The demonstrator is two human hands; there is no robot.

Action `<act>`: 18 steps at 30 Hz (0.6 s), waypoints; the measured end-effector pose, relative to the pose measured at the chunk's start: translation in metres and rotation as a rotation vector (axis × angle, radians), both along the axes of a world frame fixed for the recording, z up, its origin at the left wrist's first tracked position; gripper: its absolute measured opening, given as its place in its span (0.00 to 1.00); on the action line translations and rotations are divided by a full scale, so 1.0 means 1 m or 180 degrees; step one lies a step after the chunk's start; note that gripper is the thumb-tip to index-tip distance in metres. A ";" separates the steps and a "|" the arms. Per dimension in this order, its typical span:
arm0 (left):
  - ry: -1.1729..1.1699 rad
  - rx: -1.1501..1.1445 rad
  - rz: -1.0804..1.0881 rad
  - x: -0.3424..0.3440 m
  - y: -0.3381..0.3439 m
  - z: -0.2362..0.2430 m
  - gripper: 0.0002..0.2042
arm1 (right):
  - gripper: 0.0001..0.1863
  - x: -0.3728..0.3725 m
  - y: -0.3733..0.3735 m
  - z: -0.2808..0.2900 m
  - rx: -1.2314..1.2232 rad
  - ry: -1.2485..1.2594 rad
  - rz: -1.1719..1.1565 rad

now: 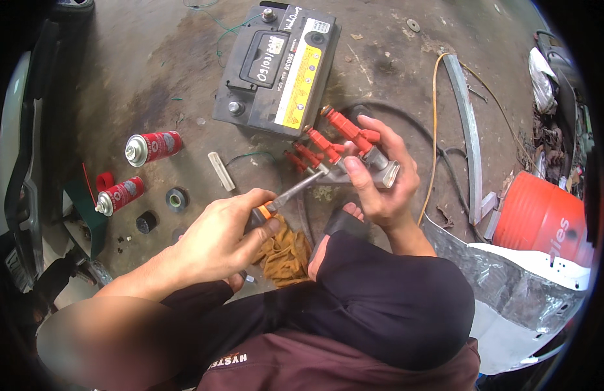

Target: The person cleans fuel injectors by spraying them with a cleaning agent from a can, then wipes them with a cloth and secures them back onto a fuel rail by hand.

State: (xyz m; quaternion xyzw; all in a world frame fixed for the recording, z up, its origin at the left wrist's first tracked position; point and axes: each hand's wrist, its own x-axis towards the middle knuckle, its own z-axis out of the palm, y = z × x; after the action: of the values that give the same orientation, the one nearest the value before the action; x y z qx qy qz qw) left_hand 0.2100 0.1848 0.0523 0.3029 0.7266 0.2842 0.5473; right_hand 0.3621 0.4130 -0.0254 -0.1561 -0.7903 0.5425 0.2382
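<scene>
My left hand (pixel 227 231) is closed around the handle of a screwdriver (pixel 265 213) with black and orange grip. Its metal shaft (pixel 295 191) reaches up to the right, the tip at the metal rail near a red injector. My right hand (pixel 390 202) grips the end of that metal rail (pixel 386 176), its thumb on the near side and fingers wrapped over the far end. Several red injectors (pixel 344 130) with metal fittings stand along the rail, angled up and left. Just beyond them a black-and-grey car battery (pixel 246 101) lies on the stained concrete floor.
Two red spray cans (pixel 162 144), black tape (pixel 176 200) and a pale bar (pixel 220 171) lie left. An ochre cloth (pixel 282 257) is below my hands, beside my foot (pixel 354 213). Right are black hose, a metal strip (pixel 463 104), an orange bucket (pixel 530 221) and a metal panel (pixel 536 313).
</scene>
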 end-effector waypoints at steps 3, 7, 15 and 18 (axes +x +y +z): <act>0.0106 0.0393 -0.0023 0.000 -0.008 -0.026 0.16 | 0.27 -0.006 0.006 0.019 -0.0167 -0.0190 0.0139; 0.0329 0.0659 -0.0155 0.008 -0.016 -0.060 0.17 | 0.28 0.000 0.010 0.021 -0.0958 -0.0295 0.0203; 0.1344 -0.0529 -0.1538 0.053 -0.099 -0.154 0.14 | 0.28 0.011 0.029 0.016 -0.0815 -0.0360 0.0422; 0.2156 -0.0540 -0.1760 0.051 -0.128 -0.177 0.18 | 0.30 0.005 0.024 0.023 -0.1100 -0.0538 0.0632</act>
State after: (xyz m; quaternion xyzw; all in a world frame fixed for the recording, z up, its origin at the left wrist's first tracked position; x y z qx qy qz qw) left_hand 0.2612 0.0571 -0.1249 0.5158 0.7774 -0.0487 0.3568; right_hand 0.3672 0.4374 -0.0027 -0.1609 -0.7143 0.6756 0.0861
